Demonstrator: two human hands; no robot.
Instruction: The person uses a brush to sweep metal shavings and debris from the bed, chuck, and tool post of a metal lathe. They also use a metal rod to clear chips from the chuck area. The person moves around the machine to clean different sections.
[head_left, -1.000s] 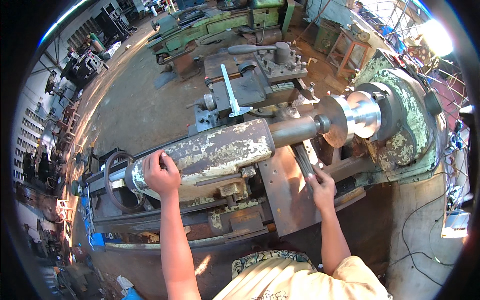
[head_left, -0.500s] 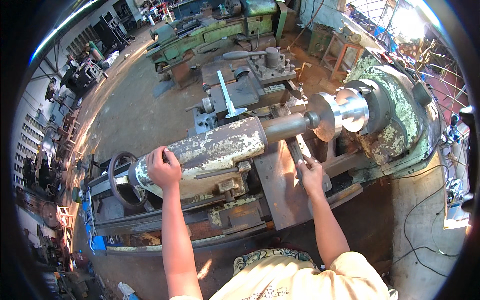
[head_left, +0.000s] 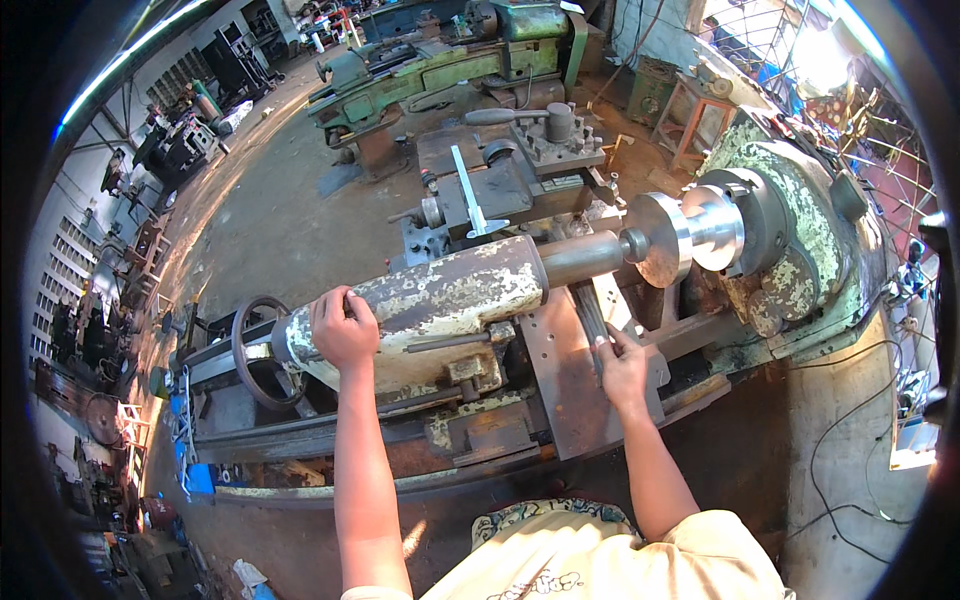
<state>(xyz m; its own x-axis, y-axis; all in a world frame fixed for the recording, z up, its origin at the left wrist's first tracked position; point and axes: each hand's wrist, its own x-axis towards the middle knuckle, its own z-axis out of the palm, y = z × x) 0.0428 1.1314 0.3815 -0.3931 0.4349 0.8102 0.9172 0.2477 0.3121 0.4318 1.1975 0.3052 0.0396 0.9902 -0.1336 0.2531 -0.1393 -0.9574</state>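
My left hand (head_left: 345, 328) rests on top of the lathe's tailstock (head_left: 440, 285), fingers curled closed; anything inside them is hidden. Just left of it is the tailstock handwheel (head_left: 262, 352). My right hand (head_left: 624, 370) is closed around a long, narrow grey bar (head_left: 592, 318), which slants over a flat steel plate (head_left: 563, 400) lying across the bed. From the tailstock, the quill (head_left: 582, 258) reaches to a shiny turned workpiece with a wide disc (head_left: 660, 240). The chuck (head_left: 758, 222) stands at its other end.
A vernier caliper (head_left: 467, 190) lies on the carriage beyond the tailstock, near the tool post (head_left: 557, 125) and its long handle. The mottled green headstock (head_left: 815, 240) is at the right. A second green lathe (head_left: 440, 80) stands farther back. Cables (head_left: 830, 480) trail over the right-hand floor.
The whole view has shifted slightly, so the lathe appears a little farther right. Both hands keep their places on the tailstock and the bar.
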